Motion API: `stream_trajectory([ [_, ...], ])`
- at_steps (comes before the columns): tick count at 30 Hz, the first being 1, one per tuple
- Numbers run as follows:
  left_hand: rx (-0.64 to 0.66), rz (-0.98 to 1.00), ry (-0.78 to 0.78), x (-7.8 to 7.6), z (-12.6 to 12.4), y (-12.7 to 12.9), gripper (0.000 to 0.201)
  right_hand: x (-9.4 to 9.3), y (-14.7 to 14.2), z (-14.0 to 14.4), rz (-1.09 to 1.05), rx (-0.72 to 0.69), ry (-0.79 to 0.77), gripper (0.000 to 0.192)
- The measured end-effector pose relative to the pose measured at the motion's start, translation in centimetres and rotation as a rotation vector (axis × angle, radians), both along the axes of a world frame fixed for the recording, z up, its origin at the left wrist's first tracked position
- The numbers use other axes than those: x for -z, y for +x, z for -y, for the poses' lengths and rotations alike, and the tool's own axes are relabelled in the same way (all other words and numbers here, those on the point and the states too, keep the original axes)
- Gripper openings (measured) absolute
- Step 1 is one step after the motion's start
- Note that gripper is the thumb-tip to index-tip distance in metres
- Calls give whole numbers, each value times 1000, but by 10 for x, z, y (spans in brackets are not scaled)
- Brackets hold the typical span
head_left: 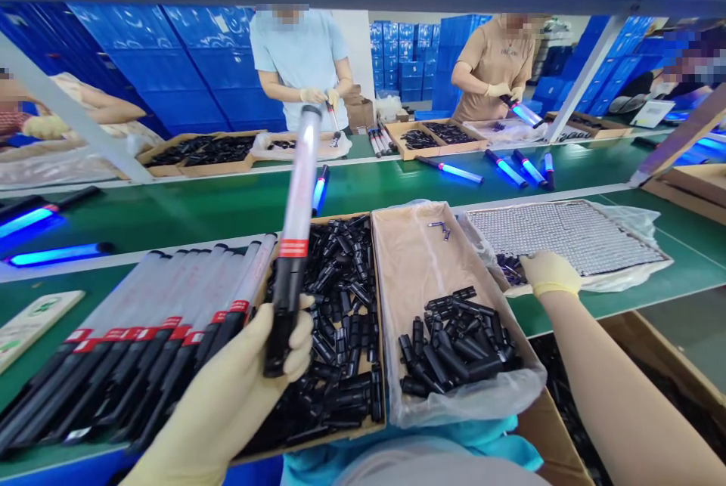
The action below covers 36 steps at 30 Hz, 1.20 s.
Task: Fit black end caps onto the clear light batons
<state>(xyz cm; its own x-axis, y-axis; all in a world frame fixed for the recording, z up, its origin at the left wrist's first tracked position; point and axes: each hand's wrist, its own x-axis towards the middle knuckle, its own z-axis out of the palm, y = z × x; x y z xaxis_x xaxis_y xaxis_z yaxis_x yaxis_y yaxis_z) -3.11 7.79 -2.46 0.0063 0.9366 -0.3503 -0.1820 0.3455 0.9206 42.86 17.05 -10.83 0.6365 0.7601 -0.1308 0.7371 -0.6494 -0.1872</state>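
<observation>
Above the green workbench (652, 282), left hand (238, 388) grips an upright baton (298, 229); right hand (549, 273) rests open-fingered on the battery tray (567, 233).

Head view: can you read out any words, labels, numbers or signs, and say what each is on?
No text is legible.
Green mark on the pale board: blurred, unreadable.
Faint print on a co-worker's tan shirt: too small to read.
Red band on the baton in the left hand: no lettering shows.
</observation>
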Motion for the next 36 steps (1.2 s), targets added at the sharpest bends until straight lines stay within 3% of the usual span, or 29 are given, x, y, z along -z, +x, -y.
stream_trajectory([
  [5, 202, 267, -43, 3, 2, 40, 38, -10, -5, 5, -83, 79, 110, 31],
  [8, 316, 351, -48, 6, 6, 55, 39, -30, -21, 26, -141, 70, 266, 29],
  [10, 389, 429, -71, 9, 9, 67, 36, -47, -44, 50, -230, -11, 378, 28],
  [12, 418, 498, -118, 12, 12, 80, 31, -64, -75, 82, -390, -211, 508, 25],
  [14, 393, 559, -175, 16, 15, 93, 25, -77, -107, 113, -503, -539, 679, 23],
  [17, 351, 673, -203, 20, 20, 109, 16, -83, -147, 140, -374, -1026, 804, 10],
  [20, 318, 734, -152, 22, 25, 116, 16, -72, -166, 143, -188, -1254, 854, 16],
  [26, 268, 769, -153, 25, 33, 116, 23, -57, -169, 138, 59, -1320, 936, 15],
  [31, 216, 782, -161, 26, 35, 116, 21, -62, -168, 141, 66, -1374, 909, 22],
  [36, 160, 723, -125, 28, 35, 118, 23, -63, -171, 149, 36, -1422, 787, 28],
])
